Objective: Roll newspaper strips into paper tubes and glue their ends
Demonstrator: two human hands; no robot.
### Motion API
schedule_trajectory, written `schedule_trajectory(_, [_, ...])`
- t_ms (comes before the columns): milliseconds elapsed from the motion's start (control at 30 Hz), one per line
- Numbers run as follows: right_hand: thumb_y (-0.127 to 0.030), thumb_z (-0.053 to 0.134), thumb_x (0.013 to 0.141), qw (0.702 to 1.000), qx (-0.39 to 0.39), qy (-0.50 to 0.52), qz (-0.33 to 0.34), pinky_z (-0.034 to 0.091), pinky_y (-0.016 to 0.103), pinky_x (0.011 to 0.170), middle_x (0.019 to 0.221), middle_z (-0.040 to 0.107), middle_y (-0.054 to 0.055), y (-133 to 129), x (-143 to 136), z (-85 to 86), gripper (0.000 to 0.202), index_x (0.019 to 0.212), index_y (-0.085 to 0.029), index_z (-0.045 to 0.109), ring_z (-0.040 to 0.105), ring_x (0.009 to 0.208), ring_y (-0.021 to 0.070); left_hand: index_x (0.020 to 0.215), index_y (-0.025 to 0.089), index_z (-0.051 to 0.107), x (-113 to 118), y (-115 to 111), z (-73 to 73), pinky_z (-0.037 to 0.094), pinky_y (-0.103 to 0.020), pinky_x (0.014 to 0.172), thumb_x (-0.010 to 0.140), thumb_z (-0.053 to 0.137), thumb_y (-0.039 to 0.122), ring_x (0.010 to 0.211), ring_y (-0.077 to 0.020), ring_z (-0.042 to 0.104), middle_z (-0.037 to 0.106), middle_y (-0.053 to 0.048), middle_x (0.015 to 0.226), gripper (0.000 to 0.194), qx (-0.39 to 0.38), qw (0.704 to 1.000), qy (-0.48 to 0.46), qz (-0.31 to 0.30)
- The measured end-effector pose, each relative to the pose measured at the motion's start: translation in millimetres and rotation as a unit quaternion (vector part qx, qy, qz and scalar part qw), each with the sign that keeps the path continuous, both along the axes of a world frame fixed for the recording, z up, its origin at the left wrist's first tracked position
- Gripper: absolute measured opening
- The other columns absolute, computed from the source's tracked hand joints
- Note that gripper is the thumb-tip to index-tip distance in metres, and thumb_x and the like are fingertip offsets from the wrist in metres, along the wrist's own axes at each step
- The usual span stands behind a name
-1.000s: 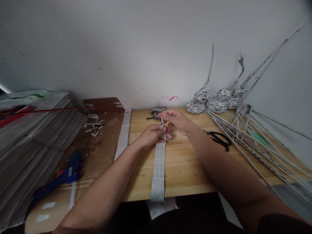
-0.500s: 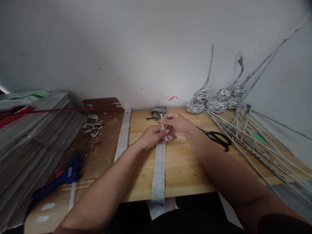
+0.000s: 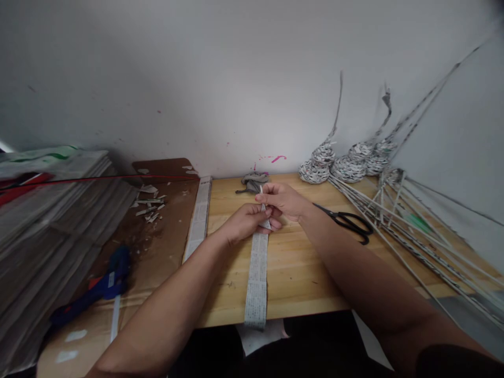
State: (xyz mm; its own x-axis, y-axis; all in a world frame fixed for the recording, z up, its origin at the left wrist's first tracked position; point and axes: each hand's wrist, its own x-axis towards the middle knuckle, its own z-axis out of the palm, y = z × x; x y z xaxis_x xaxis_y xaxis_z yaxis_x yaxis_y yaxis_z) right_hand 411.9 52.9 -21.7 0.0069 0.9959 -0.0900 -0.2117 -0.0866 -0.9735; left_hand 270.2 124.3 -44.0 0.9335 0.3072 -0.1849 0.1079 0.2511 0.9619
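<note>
A long strip of newspaper (image 3: 256, 283) runs down the wooden table, its near end hanging over the front edge. Its far end is rolled narrow between my hands, and a thin white tip pokes up above the fingers. My left hand (image 3: 250, 218) is closed on the strip, thumb on top, where the flat paper turns into the roll. Just beyond it, my right hand (image 3: 284, 200) pinches the rolled end between thumb and fingertips. The fingers partly hide the roll. Black-handled scissors (image 3: 352, 223) lie beside my right forearm.
A stack of newspaper strips (image 3: 199, 215) lies left of my hands. A blue glue gun (image 3: 104, 286) and paper scraps (image 3: 149, 205) rest on cardboard. A grey cloth (image 3: 255, 181) sits by the wall. Woven paper gourd shapes (image 3: 348, 167) and long paper tubes (image 3: 413, 236) occupy the right.
Both hands keep hold of the newspaper strip in nearly the same place. The fingers around the roll have shifted only slightly.
</note>
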Motion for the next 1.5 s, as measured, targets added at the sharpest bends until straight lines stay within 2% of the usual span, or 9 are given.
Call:
schedule_trajectory(167, [-0.042,0.071,0.081,0.998,0.011,-0.03,0.062,0.044,0.022,0.034,0.054,0.061,-0.004,-4,3,6.5,0.029,0.09,-0.017,0.06,0.054,0.034,0.011,0.098,0.011,0.071,-2,2,0.6,0.055,-0.037,0.076,0.075,0.074,0.051,0.084,-0.0227,0.07,0.075,-0.013,0.085,0.046,-0.018,1.0,-0.001,0.01])
schedule_trajectory(567, [-0.044,0.081,0.07,0.999,-0.011,-0.019,-0.044,0.034,0.017,0.031,0.049,0.056,-0.006,4,11,-7.4,0.038,0.075,-0.019,0.053,0.049,0.035,0.0076,0.1,0.012,0.072,-3,-4,5.0,0.053,-0.034,0.078,0.081,0.066,0.056,0.086,-0.0201,0.069,0.074,-0.013,0.091,0.048,0.044,0.998,0.021,-0.032])
schedule_trajectory(767, [-0.047,0.07,0.082,0.997,-0.012,-0.035,0.066,0.037,0.018,0.033,0.052,0.061,-0.003,-2,11,-0.5,0.035,0.095,-0.015,0.063,0.055,0.037,0.0105,0.101,0.011,0.07,-3,0,2.6,0.054,-0.036,0.077,0.081,0.065,0.058,0.084,-0.0211,0.069,0.074,-0.014,0.091,0.051,0.026,0.999,0.019,-0.02])
schedule_trajectory(933, [-0.04,0.082,0.07,0.998,-0.014,-0.025,-0.052,0.036,0.017,0.033,0.048,0.056,-0.005,4,11,-6.0,0.036,0.07,-0.017,0.055,0.047,0.034,0.0062,0.098,0.012,0.07,-2,-1,2.5,0.054,-0.033,0.076,0.081,0.066,0.056,0.08,-0.0184,0.069,0.074,-0.012,0.088,0.048,0.024,0.999,0.022,-0.017])
schedule_trajectory(1033, [-0.042,0.083,0.068,0.997,-0.011,-0.031,-0.069,0.036,0.018,0.033,0.047,0.055,-0.005,7,11,-8.3,0.036,0.07,-0.018,0.055,0.049,0.036,0.0077,0.097,0.013,0.071,-2,-1,3.4,0.054,-0.032,0.075,0.079,0.068,0.056,0.078,-0.0172,0.069,0.074,-0.011,0.085,0.047,0.03,0.999,0.023,-0.017])
schedule_trajectory(1200, [-0.049,0.07,0.081,0.999,-0.014,-0.036,0.038,0.04,0.021,0.036,0.051,0.06,-0.002,1,12,-4.8,0.035,0.094,-0.017,0.064,0.055,0.038,0.0117,0.097,0.013,0.07,-3,1,2.9,0.055,-0.034,0.075,0.079,0.067,0.057,0.079,-0.0187,0.069,0.074,-0.012,0.084,0.048,0.022,1.0,0.015,-0.014])
schedule_trajectory(1267, [-0.049,0.07,0.081,0.997,-0.02,-0.039,0.056,0.04,0.021,0.035,0.052,0.061,-0.001,0,11,-4.6,0.035,0.093,-0.016,0.064,0.056,0.038,0.0123,0.097,0.013,0.07,-3,2,2.1,0.054,-0.034,0.076,0.079,0.068,0.057,0.08,-0.0189,0.07,0.075,-0.012,0.085,0.048,0.024,0.999,0.017,-0.014])
schedule_trajectory(1433, [-0.041,0.083,0.068,0.994,-0.023,-0.04,-0.1,0.032,0.018,0.034,0.05,0.056,-0.004,5,10,-4.9,0.034,0.069,-0.017,0.059,0.047,0.037,0.0063,0.097,0.012,0.071,-2,1,1.2,0.054,-0.033,0.075,0.078,0.069,0.056,0.08,-0.0186,0.069,0.075,-0.012,0.085,0.048,0.036,0.998,0.039,-0.019])
schedule_trajectory(1500, [-0.042,0.083,0.067,0.992,-0.022,-0.047,-0.115,0.033,0.017,0.037,0.053,0.057,-0.004,4,11,-2.4,0.034,0.071,-0.015,0.062,0.047,0.041,0.0051,0.096,0.012,0.071,-3,1,1.4,0.054,-0.033,0.074,0.078,0.069,0.057,0.079,-0.0191,0.069,0.075,-0.012,0.084,0.049,0.038,0.998,0.043,-0.021])
